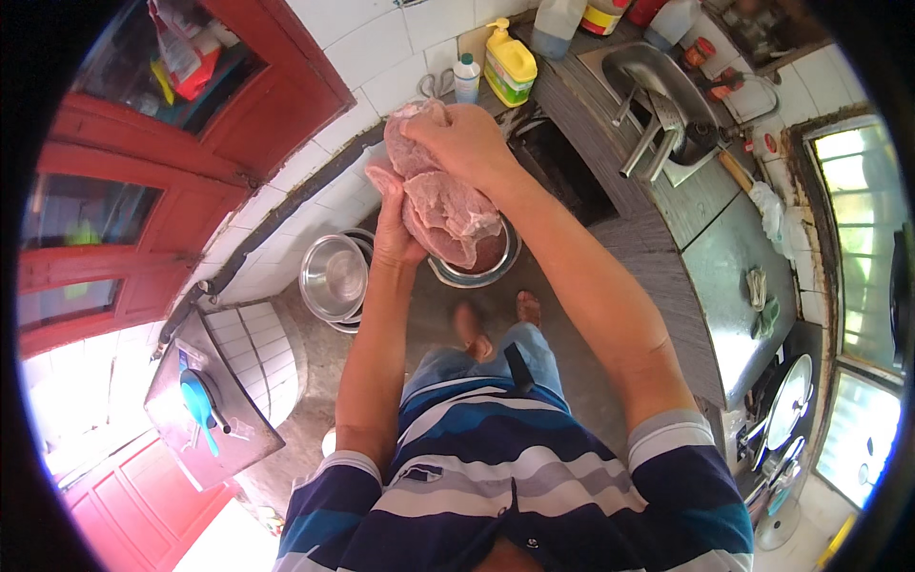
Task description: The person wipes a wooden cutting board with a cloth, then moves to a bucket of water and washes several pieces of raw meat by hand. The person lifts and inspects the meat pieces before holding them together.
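Note:
A large piece of pale pink raw meat, folded and wrinkled (447, 204), is held up between both hands. My left hand (397, 229) grips it from the lower left, thumb over its edge and fingers partly hidden beneath. Higher up, my right hand (465, 139) has hold of the upper part, with the thumb pressed on its surface. Below the meat stands a round metal basin (472, 279), mostly hidden, with dark reddish contents (493, 252) that I cannot identify. Just left of my left forearm are nested empty metal bowls (334, 277) on the floor.
A yellow pump bottle (510, 68) and a white bottle with a green cap (467, 79) stand at the wall. A steel sink (661, 93) with metal utensils is at upper right, beside the grey worktop (743, 286). Red cabinet doors (150, 139) are at left.

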The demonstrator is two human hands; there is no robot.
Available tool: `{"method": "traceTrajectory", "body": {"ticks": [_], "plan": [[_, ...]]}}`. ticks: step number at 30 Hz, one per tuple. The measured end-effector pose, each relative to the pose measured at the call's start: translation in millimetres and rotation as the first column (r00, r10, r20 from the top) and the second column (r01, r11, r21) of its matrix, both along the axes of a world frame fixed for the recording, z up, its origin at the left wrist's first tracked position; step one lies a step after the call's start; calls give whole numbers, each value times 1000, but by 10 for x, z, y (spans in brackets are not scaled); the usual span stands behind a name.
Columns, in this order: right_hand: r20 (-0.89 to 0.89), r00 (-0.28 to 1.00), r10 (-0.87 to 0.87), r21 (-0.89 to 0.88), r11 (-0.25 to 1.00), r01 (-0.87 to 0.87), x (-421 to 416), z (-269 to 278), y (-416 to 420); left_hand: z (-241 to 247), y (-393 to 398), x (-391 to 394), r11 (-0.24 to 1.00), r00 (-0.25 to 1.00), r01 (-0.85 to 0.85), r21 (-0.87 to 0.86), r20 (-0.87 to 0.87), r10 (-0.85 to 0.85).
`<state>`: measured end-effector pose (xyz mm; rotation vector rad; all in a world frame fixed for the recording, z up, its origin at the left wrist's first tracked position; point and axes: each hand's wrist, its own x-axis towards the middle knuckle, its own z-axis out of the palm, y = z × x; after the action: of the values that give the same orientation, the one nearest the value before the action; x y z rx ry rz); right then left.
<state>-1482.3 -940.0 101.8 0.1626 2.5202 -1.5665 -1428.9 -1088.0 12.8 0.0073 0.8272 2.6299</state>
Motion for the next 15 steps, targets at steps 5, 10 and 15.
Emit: {"method": "traceTrajectory", "body": {"ticks": [5,10,15], "plan": [[-204,979,-30,-38,999,23,17,-35,-77,-177,-94,-10,1000,999,10,-19,53,-9],[-127,989,71,-413,903,-118,128,-248,137,-165,-113,-19,1000,999,-24,-2,23,24],[-176,984,-37,-527,848,-62,640,-330,59,-108,-13,33,999,992,-39,23,125,35]]}}
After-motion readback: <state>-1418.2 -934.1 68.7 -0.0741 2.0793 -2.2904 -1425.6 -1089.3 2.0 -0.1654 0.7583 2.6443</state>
